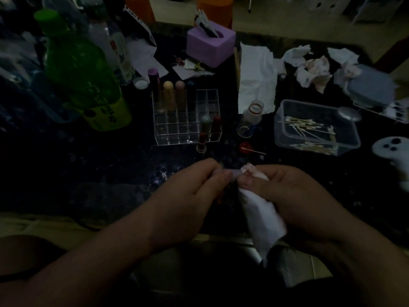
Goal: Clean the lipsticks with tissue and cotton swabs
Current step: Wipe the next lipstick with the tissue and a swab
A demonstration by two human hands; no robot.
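Observation:
My left hand (192, 191) pinches a small pale lipstick (232, 173) near the table's front edge; most of it is hidden by my fingers. My right hand (290, 193) grips a white tissue (261, 213) and presses its pink-stained top against the lipstick. A clear acrylic organizer (188, 129) behind my hands holds several lipsticks (169, 94). A red lipstick (201, 141) stands at its front. A clear tub (285, 138) on the right holds several cotton swabs (309, 129). One used cotton swab (254, 150) lies across a red cap (245, 148).
A green bottle (84, 72) and a clear bottle (110, 45) stand at the left. A purple tissue box (210, 45) sits at the back. Flat tissue (256, 78) and crumpled stained tissues (314, 72) lie at the back right. A small open bottle (250, 118) stands beside the tub.

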